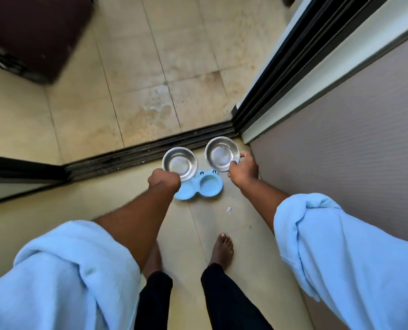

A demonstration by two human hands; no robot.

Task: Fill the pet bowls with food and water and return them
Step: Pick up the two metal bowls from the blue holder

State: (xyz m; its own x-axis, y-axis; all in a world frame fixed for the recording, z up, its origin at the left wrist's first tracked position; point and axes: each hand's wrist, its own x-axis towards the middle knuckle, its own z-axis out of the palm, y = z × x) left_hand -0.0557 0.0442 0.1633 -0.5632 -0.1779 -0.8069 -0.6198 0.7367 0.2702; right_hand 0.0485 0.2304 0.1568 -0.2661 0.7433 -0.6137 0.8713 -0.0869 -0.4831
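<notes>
Our left grip [164,181] clamps one steel bowl [180,163], our right grip [243,169] another [222,152], above the blue holder [205,186]

Home: tiled floor [136,67], sliding-door track [150,148]

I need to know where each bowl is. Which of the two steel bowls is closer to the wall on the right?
The steel bowl in the right hand. The other steel bowl, in the left hand, is farther from that wall.

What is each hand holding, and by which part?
Left hand: left steel bowl, near rim. Right hand: right steel bowl, near-right rim.
</notes>
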